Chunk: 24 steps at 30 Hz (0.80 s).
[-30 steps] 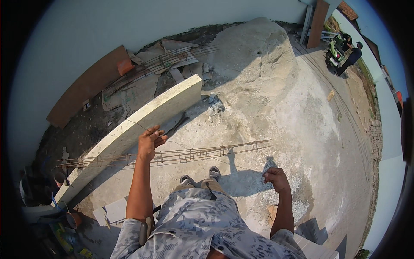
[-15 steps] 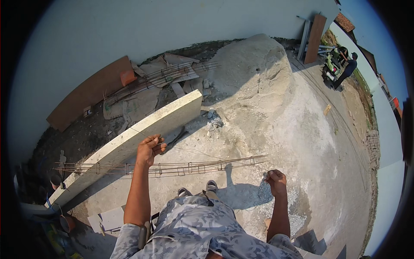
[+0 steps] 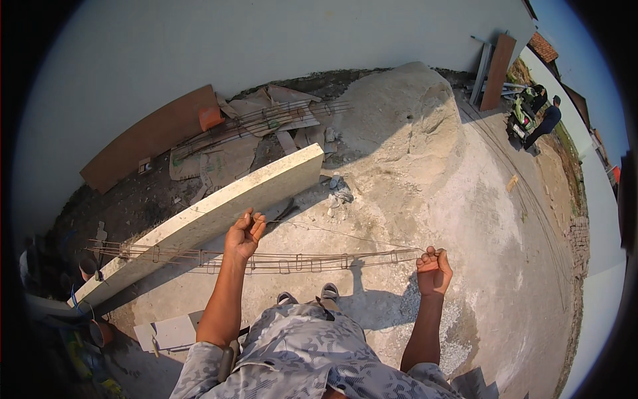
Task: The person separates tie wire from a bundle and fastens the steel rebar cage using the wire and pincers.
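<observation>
A thin wire [image 3: 352, 235] runs between my two hands, slightly bent. My left hand [image 3: 243, 237] is raised near the low wall, its thumb and fingers pinched on the wire, with part of it trailing off beyond to the left. On the right, my right hand [image 3: 434, 271] pinches the wire's other end between thumb and fingertips. Below the wire lies a long rebar cage [image 3: 299, 263] with small square stirrups. Its left part rests across the low pale wall [image 3: 226, 205], and its right end lies near my right hand.
A sand heap [image 3: 405, 110] stands against the tall wall. Behind the low wall are more rebar cages [image 3: 272, 118], cardboard and a brown board [image 3: 153, 136]. Gravel [image 3: 458, 332] lies at my right. Far right, a person [image 3: 546, 124] stands beside a green motorbike [image 3: 522, 123].
My right hand has risen slightly away from me, and the wire now shows drawn across to it. The whole view has shifted a little.
</observation>
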{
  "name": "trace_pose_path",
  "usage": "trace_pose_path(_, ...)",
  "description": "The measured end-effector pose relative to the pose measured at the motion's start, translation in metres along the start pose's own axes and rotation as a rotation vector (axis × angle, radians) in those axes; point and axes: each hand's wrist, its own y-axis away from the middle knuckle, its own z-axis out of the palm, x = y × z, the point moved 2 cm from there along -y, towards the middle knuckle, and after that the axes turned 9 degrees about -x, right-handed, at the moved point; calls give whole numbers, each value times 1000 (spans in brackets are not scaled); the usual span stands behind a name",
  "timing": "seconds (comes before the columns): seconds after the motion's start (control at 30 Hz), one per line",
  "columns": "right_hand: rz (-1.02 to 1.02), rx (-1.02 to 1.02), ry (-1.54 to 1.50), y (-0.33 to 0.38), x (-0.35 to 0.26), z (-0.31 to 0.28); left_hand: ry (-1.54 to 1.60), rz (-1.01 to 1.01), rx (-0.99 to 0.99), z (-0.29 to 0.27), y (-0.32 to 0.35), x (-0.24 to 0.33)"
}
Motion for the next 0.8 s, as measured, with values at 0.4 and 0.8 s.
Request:
trace_pose_path(0.4,-111,370,61,-37,8,-3,118,-11,-73,8,14,-5)
trace_pose_path(0.8,-166,496,96,-48,-10,-39,-61,-158,-214,31,26,-11)
